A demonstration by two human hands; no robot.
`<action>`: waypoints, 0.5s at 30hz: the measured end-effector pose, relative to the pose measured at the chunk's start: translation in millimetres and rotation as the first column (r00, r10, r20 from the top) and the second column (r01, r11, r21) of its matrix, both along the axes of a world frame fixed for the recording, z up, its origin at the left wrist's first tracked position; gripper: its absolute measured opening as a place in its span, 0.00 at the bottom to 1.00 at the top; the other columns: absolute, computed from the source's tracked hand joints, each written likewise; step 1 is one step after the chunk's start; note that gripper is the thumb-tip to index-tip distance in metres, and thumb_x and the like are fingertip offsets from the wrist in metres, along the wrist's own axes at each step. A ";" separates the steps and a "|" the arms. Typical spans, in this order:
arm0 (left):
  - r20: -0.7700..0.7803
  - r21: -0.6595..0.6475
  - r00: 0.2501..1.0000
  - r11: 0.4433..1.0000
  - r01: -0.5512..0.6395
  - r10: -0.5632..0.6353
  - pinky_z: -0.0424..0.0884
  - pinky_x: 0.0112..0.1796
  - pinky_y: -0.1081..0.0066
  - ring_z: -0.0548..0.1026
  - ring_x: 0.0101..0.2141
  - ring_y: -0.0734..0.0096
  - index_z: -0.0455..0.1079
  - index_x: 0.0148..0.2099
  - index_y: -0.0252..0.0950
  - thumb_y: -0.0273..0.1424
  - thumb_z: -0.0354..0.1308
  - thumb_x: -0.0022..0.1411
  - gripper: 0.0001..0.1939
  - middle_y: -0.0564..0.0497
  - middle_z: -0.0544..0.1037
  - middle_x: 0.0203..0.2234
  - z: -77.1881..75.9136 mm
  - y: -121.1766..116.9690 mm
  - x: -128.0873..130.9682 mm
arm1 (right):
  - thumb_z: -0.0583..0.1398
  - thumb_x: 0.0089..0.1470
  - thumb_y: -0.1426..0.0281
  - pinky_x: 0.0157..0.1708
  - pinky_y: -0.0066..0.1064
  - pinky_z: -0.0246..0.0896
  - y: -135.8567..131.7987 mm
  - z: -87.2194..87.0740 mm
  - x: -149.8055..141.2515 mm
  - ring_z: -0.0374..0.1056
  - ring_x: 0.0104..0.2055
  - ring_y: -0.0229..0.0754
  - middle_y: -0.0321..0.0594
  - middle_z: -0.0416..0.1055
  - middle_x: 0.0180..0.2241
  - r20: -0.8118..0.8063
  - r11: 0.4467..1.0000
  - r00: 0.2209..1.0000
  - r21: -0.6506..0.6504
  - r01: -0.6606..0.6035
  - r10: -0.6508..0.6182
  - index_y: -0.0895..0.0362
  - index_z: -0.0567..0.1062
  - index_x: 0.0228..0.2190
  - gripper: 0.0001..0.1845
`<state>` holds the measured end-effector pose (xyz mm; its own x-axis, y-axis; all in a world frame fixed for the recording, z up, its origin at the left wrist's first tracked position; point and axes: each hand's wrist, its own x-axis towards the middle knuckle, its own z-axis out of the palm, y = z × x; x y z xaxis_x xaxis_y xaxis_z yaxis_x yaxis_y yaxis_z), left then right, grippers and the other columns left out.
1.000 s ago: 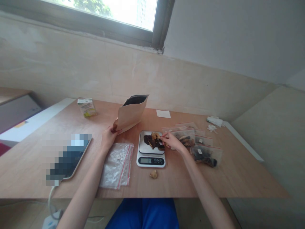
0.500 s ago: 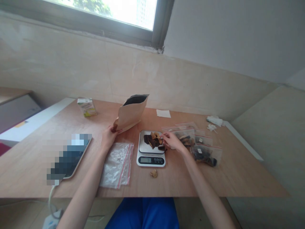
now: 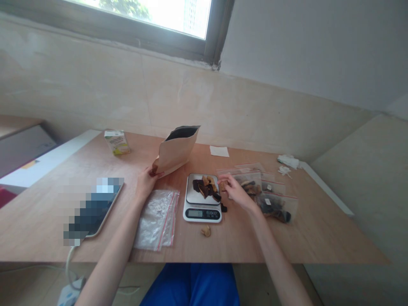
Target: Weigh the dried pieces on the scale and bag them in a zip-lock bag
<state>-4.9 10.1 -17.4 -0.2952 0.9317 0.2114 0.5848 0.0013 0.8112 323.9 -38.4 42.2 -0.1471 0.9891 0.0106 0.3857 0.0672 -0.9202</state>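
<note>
My left hand (image 3: 146,183) is closed on the lower left corner of a brown paper pouch (image 3: 178,151), which stands tilted with its dark mouth open. Dried dark and tan slices (image 3: 205,187) lie heaped on the steel plate of a white digital kitchen scale (image 3: 202,214); its display is lit, but the digits are too small to read. Just right of the plate, the fingers of my right hand (image 3: 236,191) are pinched on a brown dried slice (image 3: 224,185). A dark piece (image 3: 224,208) rests on the table against the scale's right side.
Clear zip bags (image 3: 156,219) lie left of the scale, a tan slice (image 3: 206,231) in front. Filled zip bags (image 3: 276,208) are piled at right. A tablet (image 3: 98,208) with a cable, a small carton (image 3: 117,142), white paper (image 3: 219,151) and crumpled tissue (image 3: 288,161) are also there.
My right hand has drawn back slightly to the right, off the plate's edge. The dark piece beside the scale now shows on the table. My left hand and the pouch have stayed put.
</note>
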 end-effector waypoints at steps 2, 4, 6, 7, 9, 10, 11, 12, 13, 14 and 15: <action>0.002 0.012 1.000 1.000 -0.005 0.005 0.67 0.33 0.68 0.73 0.30 0.63 0.72 0.33 0.36 0.41 0.58 0.45 0.15 0.50 0.75 0.29 -0.6 -0.2 0.1 | 0.52 0.48 0.73 0.39 0.30 0.63 -1.5 4.0 -5.1 0.66 0.40 0.37 0.40 0.69 0.39 -0.066 0.997 0.998 0.070 -0.012 0.017 0.56 0.64 0.42 0.16; 0.001 0.032 1.000 0.999 -0.003 0.003 0.67 0.33 0.68 0.73 0.31 0.63 0.72 0.33 0.35 0.41 0.58 0.45 0.15 0.49 0.75 0.30 -1.6 -0.4 0.0 | 0.56 0.47 0.73 0.41 0.31 0.63 -3.8 7.6 -13.8 0.68 0.40 0.36 0.40 0.69 0.40 -0.137 0.994 0.990 0.105 -0.017 0.031 0.55 0.63 0.42 0.17; -0.002 0.045 1.000 0.999 0.000 0.000 0.67 0.33 0.68 0.73 0.30 0.63 0.72 0.33 0.35 0.41 0.57 0.45 0.16 0.49 0.75 0.29 -2.8 -0.4 -0.4 | 0.58 0.47 0.72 0.40 0.30 0.64 -7.3 9.6 -26.0 0.69 0.39 0.36 0.38 0.69 0.38 -0.176 0.992 0.983 0.117 -0.038 0.059 0.55 0.63 0.40 0.16; -0.001 0.046 1.000 0.999 0.004 -0.004 0.67 0.32 0.68 0.73 0.30 0.63 0.72 0.33 0.35 0.41 0.57 0.45 0.16 0.49 0.75 0.29 -3.5 -0.2 -0.6 | 0.59 0.47 0.72 0.39 0.30 0.64 -9.5 10.1 -33.1 0.69 0.37 0.36 0.37 0.70 0.36 -0.178 0.991 0.981 0.117 -0.058 0.078 0.55 0.64 0.39 0.15; 0.007 0.046 1.000 0.999 0.012 -0.013 0.67 0.32 0.68 0.73 0.30 0.63 0.72 0.34 0.35 0.41 0.57 0.46 0.16 0.49 0.75 0.28 -4.6 0.3 -1.1 | 0.59 0.47 0.72 0.36 0.30 0.65 -14.0 10.3 -47.7 0.70 0.34 0.36 0.36 0.71 0.32 -0.127 0.989 0.985 0.109 -0.103 0.117 0.55 0.65 0.37 0.13; 0.010 0.047 1.000 0.999 0.015 -0.015 0.67 0.32 0.68 0.73 0.30 0.63 0.72 0.34 0.35 0.41 0.57 0.46 0.17 0.49 0.75 0.28 -5.1 0.6 -1.3 | 0.59 0.48 0.73 0.35 0.30 0.64 -16.2 10.4 -54.5 0.70 0.34 0.37 0.36 0.71 0.31 -0.076 0.987 0.989 0.105 -0.121 0.130 0.56 0.66 0.37 0.12; 0.010 0.049 1.000 0.999 0.015 -0.016 0.67 0.32 0.68 0.73 0.30 0.63 0.72 0.34 0.35 0.41 0.57 0.46 0.16 0.49 0.75 0.29 -5.5 0.9 -1.5 | 0.59 0.48 0.73 0.35 0.30 0.64 -18.1 10.5 -60.7 0.70 0.33 0.37 0.36 0.72 0.31 -0.012 0.986 0.991 0.104 -0.134 0.136 0.56 0.67 0.36 0.10; 0.009 0.050 1.000 0.999 0.016 -0.016 0.67 0.32 0.68 0.73 0.30 0.63 0.72 0.34 0.35 0.41 0.57 0.46 0.16 0.49 0.75 0.29 -5.7 1.1 -1.6 | 0.59 0.49 0.74 0.35 0.30 0.63 -19.5 10.7 -66.0 0.69 0.33 0.37 0.36 0.72 0.31 0.061 0.984 0.989 0.109 -0.142 0.136 0.56 0.69 0.36 0.09; 0.008 0.048 1.000 0.999 0.015 -0.016 0.67 0.32 0.68 0.73 0.30 0.63 0.72 0.33 0.35 0.41 0.57 0.46 0.16 0.49 0.75 0.29 -5.8 1.3 -1.6 | 0.59 0.49 0.75 0.36 0.31 0.63 -20.5 10.8 -70.3 0.69 0.34 0.38 0.37 0.73 0.31 0.134 0.982 0.983 0.122 -0.145 0.129 0.56 0.70 0.35 0.09; 0.010 0.046 1.000 0.999 0.016 -0.016 0.67 0.32 0.68 0.73 0.30 0.63 0.72 0.34 0.35 0.41 0.57 0.46 0.16 0.49 0.75 0.29 -5.8 1.5 -1.6 | 0.59 0.49 0.76 0.38 0.32 0.62 -20.8 10.6 -73.4 0.68 0.35 0.39 0.37 0.73 0.31 0.201 0.979 0.972 0.139 -0.149 0.120 0.57 0.70 0.35 0.08; 0.014 0.043 1.000 0.999 0.018 -0.019 0.67 0.32 0.68 0.73 0.30 0.63 0.72 0.34 0.35 0.41 0.57 0.46 0.17 0.49 0.75 0.29 -5.6 1.5 -1.5 | 0.59 0.49 0.76 0.40 0.33 0.62 -20.7 10.1 -75.4 0.67 0.37 0.40 0.38 0.73 0.32 0.258 0.974 0.960 0.162 -0.157 0.112 0.57 0.71 0.35 0.08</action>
